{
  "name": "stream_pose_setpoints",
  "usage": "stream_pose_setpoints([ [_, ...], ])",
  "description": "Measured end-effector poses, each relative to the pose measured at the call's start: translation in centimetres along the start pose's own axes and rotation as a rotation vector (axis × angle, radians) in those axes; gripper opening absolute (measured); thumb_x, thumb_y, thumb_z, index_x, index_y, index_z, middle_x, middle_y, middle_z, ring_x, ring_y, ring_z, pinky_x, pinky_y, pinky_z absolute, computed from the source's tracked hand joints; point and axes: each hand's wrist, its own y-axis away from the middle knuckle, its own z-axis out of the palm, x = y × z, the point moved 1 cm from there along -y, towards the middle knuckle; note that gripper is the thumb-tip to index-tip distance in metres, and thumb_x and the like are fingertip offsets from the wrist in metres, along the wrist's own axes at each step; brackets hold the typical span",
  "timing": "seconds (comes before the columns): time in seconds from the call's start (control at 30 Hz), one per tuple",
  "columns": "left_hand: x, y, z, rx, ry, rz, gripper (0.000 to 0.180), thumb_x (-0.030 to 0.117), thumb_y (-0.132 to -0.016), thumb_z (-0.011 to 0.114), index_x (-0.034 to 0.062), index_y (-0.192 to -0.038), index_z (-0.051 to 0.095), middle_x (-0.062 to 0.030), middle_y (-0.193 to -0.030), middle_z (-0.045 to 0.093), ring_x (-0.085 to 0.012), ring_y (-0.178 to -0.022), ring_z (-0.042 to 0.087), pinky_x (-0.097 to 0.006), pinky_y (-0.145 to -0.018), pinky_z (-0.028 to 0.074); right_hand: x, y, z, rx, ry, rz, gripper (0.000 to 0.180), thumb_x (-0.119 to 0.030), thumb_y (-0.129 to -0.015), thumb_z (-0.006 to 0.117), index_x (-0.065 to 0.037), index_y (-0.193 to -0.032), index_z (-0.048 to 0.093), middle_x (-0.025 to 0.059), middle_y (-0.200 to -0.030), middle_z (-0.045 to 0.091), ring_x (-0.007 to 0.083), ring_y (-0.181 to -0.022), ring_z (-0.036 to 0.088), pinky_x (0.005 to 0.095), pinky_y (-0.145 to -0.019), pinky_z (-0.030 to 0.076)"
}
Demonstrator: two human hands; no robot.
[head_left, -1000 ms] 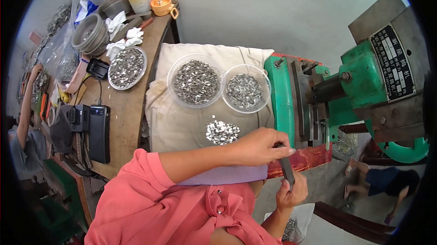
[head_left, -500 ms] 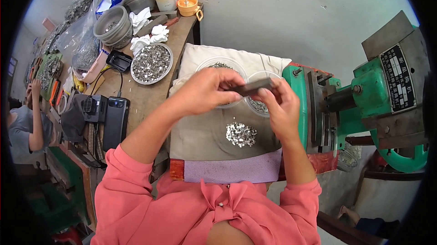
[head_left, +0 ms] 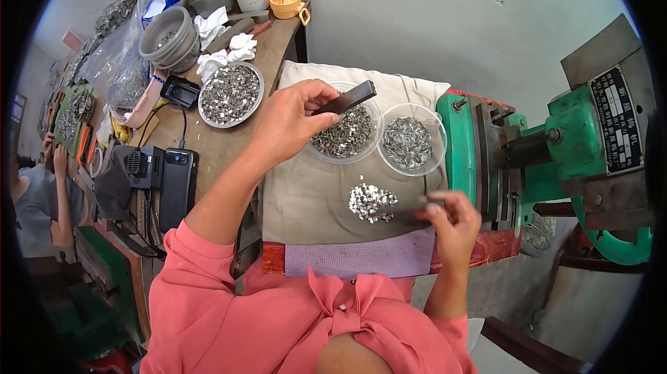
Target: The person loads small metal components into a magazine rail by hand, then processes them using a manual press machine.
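Observation:
My left hand (head_left: 299,113) grips a dark rectangular metal bar (head_left: 349,98), tilted up to the right above a round clear tub of small metal pieces (head_left: 342,139). My right hand (head_left: 455,225) is pinched on a thin dark tool (head_left: 413,213), smeared by motion; it looks like tweezers. The tool's tip reaches the right side of a loose pile of small shiny metal pieces (head_left: 369,202) lying on the grey cloth (head_left: 306,214). To the right of the first tub stands a second clear tub with thin silvery pins (head_left: 407,143).
A green hand press (head_left: 556,138) stands close on the right. On the left bench are a bowl of metal bits (head_left: 231,95), stacked tubs (head_left: 169,39), a phone (head_left: 178,188) and crumpled tissues (head_left: 214,63). Another person (head_left: 42,197) sits at far left.
My hands have parted. The left stays over the tub with the bar, slightly left; the right has let go of the bar and moved down beside the pile with the thin tool.

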Motion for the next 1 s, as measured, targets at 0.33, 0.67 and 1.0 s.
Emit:
stream_pose_setpoints([
  [0.33,0.2,10.5,3.0,-0.614,0.651,-0.466,0.033,0.007,-0.097,0.062,0.0003,-0.128,0.054,-0.0039,-0.096,0.066,-0.0092,-0.081,0.063,-0.025,-0.072,0.052,6.1,9.3,-3.9,0.363,-0.061,0.239,0.005,-0.001,-0.094,0.065,0.000,-0.096,0.061,0.0026,-0.077,0.064,0.0097,-0.064,0.065,0.0223,-0.058,0.051],
  [0.67,-0.6,14.6,6.9,-0.810,0.173,-0.425,0.029,0.021,-0.097,0.060,-0.0027,-0.114,0.059,-0.0194,-0.088,0.068,-0.0354,-0.072,0.066,-0.042,-0.068,0.052,8.9,8.6,-6.1,0.547,0.355,0.126,0.019,-0.012,-0.092,0.072,0.000,-0.104,0.064,0.0014,-0.089,0.064,0.0038,-0.061,0.053,0.0185,-0.051,0.044],
  [1.0,-0.8,16.6,6.5,-0.382,-0.259,0.032,0.029,0.014,-0.084,0.074,0.0031,-0.107,0.061,-0.0129,-0.110,0.057,-0.0312,-0.100,0.061,-0.042,-0.076,0.050,5.2,7.7,-0.6,0.329,0.674,-0.381,0.018,0.002,-0.081,0.076,-0.004,-0.097,0.072,0.0071,-0.098,0.062,0.0158,-0.070,0.058,0.0285,-0.060,0.048],
])
